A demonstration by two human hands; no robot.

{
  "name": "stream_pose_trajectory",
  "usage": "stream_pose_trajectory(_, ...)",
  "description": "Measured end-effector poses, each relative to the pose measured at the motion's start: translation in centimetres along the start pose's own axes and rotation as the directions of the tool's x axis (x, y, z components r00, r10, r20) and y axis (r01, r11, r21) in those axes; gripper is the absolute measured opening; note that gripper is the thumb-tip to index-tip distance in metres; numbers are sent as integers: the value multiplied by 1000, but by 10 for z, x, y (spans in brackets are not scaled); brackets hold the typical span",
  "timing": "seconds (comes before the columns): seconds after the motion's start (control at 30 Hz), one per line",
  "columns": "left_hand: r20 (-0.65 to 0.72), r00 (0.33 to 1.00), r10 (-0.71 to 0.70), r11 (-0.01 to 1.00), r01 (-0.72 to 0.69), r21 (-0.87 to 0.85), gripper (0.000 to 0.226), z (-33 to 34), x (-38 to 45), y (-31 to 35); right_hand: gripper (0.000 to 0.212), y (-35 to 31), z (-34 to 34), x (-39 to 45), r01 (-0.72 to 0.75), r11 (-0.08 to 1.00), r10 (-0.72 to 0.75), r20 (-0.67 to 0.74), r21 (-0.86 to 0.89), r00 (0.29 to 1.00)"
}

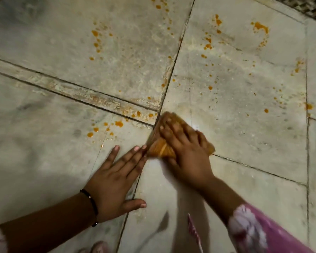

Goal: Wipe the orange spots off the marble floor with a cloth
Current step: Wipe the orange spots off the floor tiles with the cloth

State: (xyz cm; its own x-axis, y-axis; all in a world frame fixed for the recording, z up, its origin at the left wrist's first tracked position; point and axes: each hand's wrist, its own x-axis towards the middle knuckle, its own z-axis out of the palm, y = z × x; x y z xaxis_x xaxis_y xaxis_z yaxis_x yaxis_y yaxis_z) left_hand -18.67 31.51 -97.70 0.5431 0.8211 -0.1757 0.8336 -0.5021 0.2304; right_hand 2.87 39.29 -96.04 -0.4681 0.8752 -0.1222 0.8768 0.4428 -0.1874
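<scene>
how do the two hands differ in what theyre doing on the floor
The left hand lies flat on bare marble floor with fingers spread and holds nothing; the right hand presses down on the orange-stained cloth. The left wrist carries a dark thin band; the right arm ends in a pink patterned sleeve. The left looks sharp, the right slightly blurred. Both are palm down, fingers pointing away from the person.

Single head-worn wide-angle view, looking steeply down and forward, close above the marble floor [226, 99], no second view
</scene>
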Motion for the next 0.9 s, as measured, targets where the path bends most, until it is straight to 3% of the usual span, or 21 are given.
stream_pose_trajectory(0.13,11,1000,-20,1000,20,-22,98,2,-2,4,68,52,-18,39,-198,979,201,-87,42,976)
stream_pose_trajectory(0.23,2,1000,-12,999,12,-31,94,3,-1,3,66,71,-20,1,-356,934,357,-167,35,919)
stream_pose_trajectory(0.33,7,1000,15,999,-15,-33,91,1,-2,-4,67,38,-6,-57,-473,877,481,-156,85,863)
stream_pose_trajectory(0.4,4,999,41,999,-41,-26,89,1,-3,-8,68,-3,6,-75,-442,890,455,-140,117,879)
stream_pose_trajectory(0.47,-7,999,46,999,-46,-23,87,4,-3,-9,67,-34,11,-64,-299,949,310,-114,99,944)
stream_pose_trajectory(0.57,-17,999,48,999,-48,-7,85,5,-2,-9,67,-24,3,-5,-126,992,124,-103,-12,987)
stream_pose_trajectory(0.67,-30,998,55,998,-55,0,86,6,-3,-10,67,23,-16,44,-321,946,315,-113,-43,942)
stream_pose_trajectory(0.77,-34,998,57,998,-57,-9,86,6,-4,-10,68,55,-22,27,-463,885,453,-145,-45,880)
stream_pose_trajectory(0.9,-29,999,41,999,-42,-20,86,4,-2,-9,72,6,1,-39,-515,856,507,-118,-45,854)
